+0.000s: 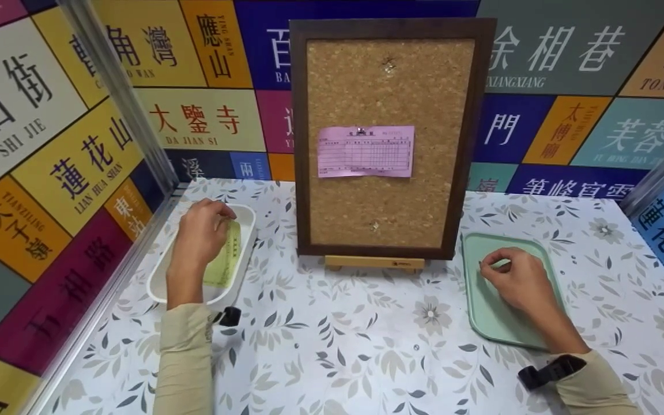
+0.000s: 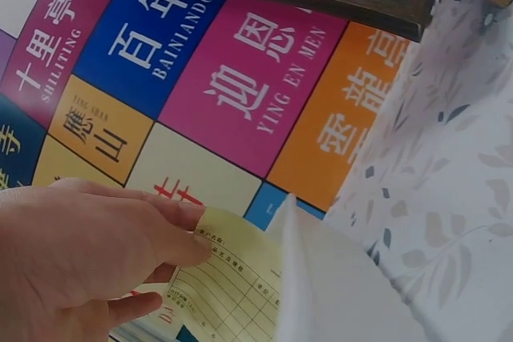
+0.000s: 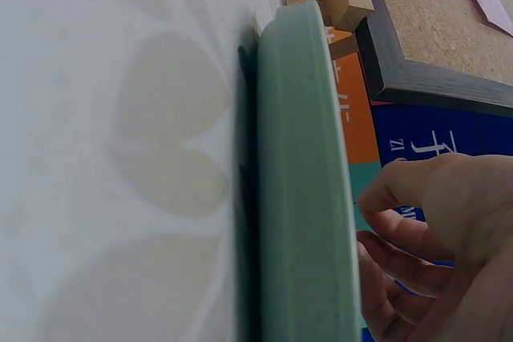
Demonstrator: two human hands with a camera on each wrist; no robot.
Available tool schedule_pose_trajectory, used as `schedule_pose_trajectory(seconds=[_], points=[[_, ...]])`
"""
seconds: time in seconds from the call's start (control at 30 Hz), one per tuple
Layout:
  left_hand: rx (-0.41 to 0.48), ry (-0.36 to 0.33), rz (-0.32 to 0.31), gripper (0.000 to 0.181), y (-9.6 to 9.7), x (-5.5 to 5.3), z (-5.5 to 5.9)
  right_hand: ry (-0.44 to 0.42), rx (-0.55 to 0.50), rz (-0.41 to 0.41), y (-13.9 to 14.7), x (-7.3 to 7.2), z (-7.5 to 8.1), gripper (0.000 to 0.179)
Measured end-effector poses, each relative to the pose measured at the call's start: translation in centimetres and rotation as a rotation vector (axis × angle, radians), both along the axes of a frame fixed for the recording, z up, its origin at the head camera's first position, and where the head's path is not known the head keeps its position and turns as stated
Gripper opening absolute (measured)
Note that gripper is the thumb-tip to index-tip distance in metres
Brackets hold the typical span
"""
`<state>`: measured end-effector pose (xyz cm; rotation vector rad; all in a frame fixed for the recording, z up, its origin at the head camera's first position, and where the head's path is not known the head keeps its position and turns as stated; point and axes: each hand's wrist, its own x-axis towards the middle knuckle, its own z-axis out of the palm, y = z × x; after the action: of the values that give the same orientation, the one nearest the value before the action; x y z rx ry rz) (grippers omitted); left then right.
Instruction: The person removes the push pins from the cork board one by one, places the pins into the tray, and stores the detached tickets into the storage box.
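So your left hand (image 1: pixel 199 230) has the yellow-green slip (image 1: pixel 222 262) pinched at its far end between thumb and fingers, and the slip's lower part sits inside the white tray (image 1: pixel 161 279) on your left. Your right hand (image 1: pixel 516 279) is over the green tray (image 1: pixel 482 314) on the other side, thumb and index really close together; can't honestly tell if you've got something tiny between those fingers. Between your hands, the corkboard (image 1: pixel 389 95) stands on its little wooden stand (image 1: pixel 375 263) on the flowery worktop (image 1: pixel 332 346), with a pink slip (image 1: pixel 366 154) tacked near the middle.
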<state>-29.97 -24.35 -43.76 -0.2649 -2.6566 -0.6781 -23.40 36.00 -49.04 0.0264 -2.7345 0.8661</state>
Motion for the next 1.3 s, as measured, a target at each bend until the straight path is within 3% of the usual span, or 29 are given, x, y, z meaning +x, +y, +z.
schedule_pose_trajectory(seconds=[0.5,0.63,1.3], points=[[0.005,-0.082,-0.019,0.019,0.3,-0.3,-1.3,-0.140,0.069,0.020,0.5,0.2,-0.1,0.008],[0.002,-0.087,-0.039,0.020,0.5,-0.3,-1.4,-0.145,0.075,0.026,0.6,0.2,-0.2,0.008],[0.003,-0.111,-0.019,0.018,0.6,-0.5,-1.4,-0.194,0.104,0.016,0.8,0.1,0.2,0.013]])
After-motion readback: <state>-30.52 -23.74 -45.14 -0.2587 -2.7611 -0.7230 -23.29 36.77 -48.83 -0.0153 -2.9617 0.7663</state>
